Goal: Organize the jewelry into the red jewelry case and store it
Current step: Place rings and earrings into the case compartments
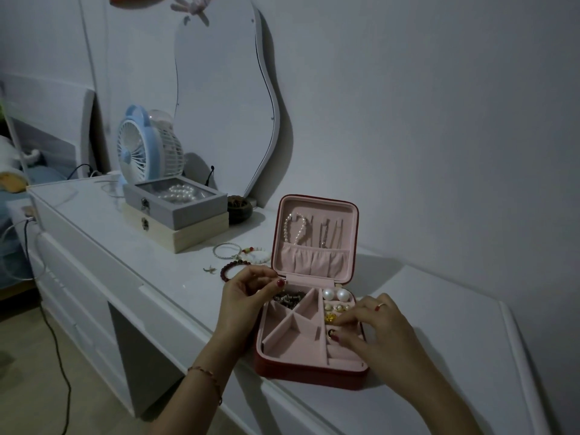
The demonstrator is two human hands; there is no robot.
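Right hand (379,328): fingertips pressed down into the ring-roll strip at the right side of the case, beside a small gold piece (330,317); whether they pinch an item cannot be told. 
Left hand (251,293): thumb and forefinger pinched together at the case's rear left corner, over a heap of dark metal jewelry (288,299); what they hold is too small to tell.

Square red jewelry case with pink lining (310,370): open on the white dresser top (125,246), lid upright.

Stored: short pearl strand (293,229) and thin chains (326,233) hung in the lid; two large pearl studs (335,294); smaller studs below. Three tray compartments look bare.

Outstanding, judged: silver bangle (226,250), white beaded bracelet (259,255), dark red bead bracelet (233,268), small starfish-shaped piece (209,269), all loose left of the case; closing and storing.

Surroundings: stacked grey and pale wooden boxes (175,215), blue desk fan (141,146), wavy mirror (226,98). Nothing blocks the reach.
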